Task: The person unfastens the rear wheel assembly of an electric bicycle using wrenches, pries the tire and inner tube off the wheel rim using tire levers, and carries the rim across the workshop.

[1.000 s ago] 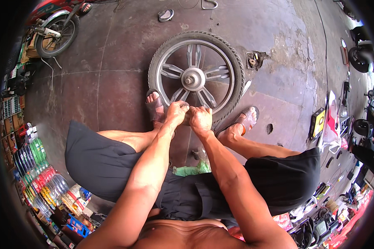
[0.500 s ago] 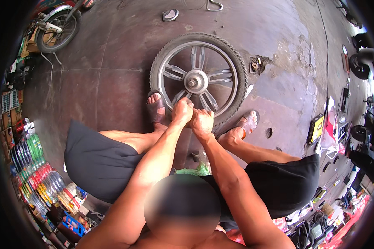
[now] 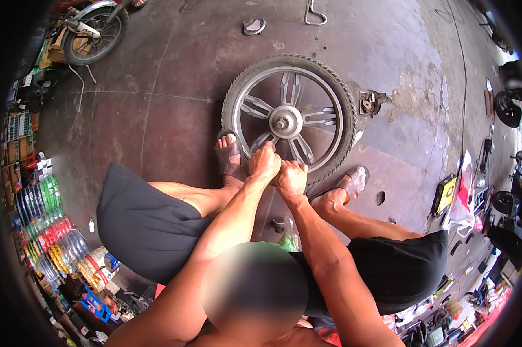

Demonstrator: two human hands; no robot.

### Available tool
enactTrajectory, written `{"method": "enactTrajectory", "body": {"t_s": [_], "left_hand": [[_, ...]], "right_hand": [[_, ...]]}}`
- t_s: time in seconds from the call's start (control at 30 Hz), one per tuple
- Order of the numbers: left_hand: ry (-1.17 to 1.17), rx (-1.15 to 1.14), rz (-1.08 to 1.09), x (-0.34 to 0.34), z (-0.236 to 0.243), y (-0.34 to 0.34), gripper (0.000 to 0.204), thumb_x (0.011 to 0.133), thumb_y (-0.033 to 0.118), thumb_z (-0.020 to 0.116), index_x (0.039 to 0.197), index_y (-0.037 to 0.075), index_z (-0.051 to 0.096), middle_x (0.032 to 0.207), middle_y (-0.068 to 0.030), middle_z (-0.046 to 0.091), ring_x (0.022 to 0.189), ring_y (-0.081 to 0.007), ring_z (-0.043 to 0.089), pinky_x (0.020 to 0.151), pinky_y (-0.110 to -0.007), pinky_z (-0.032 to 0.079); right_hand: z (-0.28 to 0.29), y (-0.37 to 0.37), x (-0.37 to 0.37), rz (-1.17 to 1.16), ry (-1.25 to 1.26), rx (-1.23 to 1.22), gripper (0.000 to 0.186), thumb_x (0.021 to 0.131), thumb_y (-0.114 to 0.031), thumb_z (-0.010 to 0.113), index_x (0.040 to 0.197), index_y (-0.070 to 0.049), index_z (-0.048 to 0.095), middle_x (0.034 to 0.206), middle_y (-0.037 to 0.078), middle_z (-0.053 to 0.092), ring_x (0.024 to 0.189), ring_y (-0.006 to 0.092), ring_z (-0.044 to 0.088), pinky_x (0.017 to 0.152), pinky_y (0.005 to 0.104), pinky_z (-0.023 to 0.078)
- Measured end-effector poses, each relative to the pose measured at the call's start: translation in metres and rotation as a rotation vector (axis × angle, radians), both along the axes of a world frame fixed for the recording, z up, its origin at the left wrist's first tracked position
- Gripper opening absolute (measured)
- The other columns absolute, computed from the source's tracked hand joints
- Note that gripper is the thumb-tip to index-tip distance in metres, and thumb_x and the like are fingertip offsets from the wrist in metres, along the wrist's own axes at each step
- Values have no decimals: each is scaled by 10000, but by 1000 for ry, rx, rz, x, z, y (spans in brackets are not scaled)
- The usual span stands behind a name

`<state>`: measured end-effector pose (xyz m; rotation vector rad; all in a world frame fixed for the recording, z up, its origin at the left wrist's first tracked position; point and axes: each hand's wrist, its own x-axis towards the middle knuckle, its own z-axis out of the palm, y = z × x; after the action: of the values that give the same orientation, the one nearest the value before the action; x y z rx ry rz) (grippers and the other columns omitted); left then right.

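A spoked motorcycle wheel (image 3: 286, 122) lies flat on the floor between my feet, its hub and axle end facing up. A black treaded tire (image 3: 349, 104) surrounds the grey rim. At the wheel's near edge, my left hand (image 3: 264, 164) is closed on the tire, knuckles up. Right beside it, slightly nearer to me, my right hand (image 3: 291, 178) is curled over the same stretch of tire. The two hands nearly touch, and they cover that part of the tire and rim. My fingertips are hidden, so a small tool under them cannot be ruled out.
My sandalled feet (image 3: 230, 155) flank the wheel. A broken floor patch with a round metal part (image 3: 367, 104) lies to its right. Beyond are a small oval dish (image 3: 253, 26) and a bent metal rod (image 3: 315, 14). Packaged goods (image 3: 52, 231) stand left; a motorcycle (image 3: 93, 34) is far left.
The whole view has shifted, so the wheel and floor sit slightly lower and further right. Both hands remain closed at the same near stretch of tire.
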<state>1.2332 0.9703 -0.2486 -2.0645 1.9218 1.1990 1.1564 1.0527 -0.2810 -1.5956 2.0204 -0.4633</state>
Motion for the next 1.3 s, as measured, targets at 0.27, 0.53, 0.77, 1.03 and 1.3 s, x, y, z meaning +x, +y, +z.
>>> {"method": "enactTrajectory", "body": {"t_s": [0.27,0.53,0.77,1.03,1.3], "left_hand": [[163,77,-11,14,10,10,229,822,161,555,983,5,603,925,-207,643,900,-352,615,804,-394,473],[59,-42,-5,6,12,8,193,799,178,580,881,8,621,896,-217,646,886,-375,618,788,-436,476],[281,-2,67,14,2,24,158,842,178,566,880,44,639,850,-180,655,849,-336,632,749,-406,486],[23,-104,-118,11,25,15,190,850,200,544,889,17,574,840,-219,639,844,-408,608,739,-474,474],[277,-59,109,31,10,33,180,836,203,544,902,57,625,853,-199,646,854,-371,618,741,-427,485]], "right_hand": [[5,5,-1,-30,0,-32,120,781,-172,514,850,-125,600,778,45,629,834,202,585,773,388,353],[14,4,2,-13,18,-18,123,803,-155,497,846,-111,604,761,62,632,804,207,589,774,389,357],[18,8,-3,-64,-9,-114,118,828,-173,507,849,-109,603,762,71,635,802,216,588,767,393,358],[23,6,9,-171,-78,-60,161,799,-190,551,925,-103,600,760,111,636,764,266,598,741,384,357],[30,10,20,-142,-37,-38,119,805,-201,576,865,-102,600,725,104,623,754,256,598,756,395,371]]}}
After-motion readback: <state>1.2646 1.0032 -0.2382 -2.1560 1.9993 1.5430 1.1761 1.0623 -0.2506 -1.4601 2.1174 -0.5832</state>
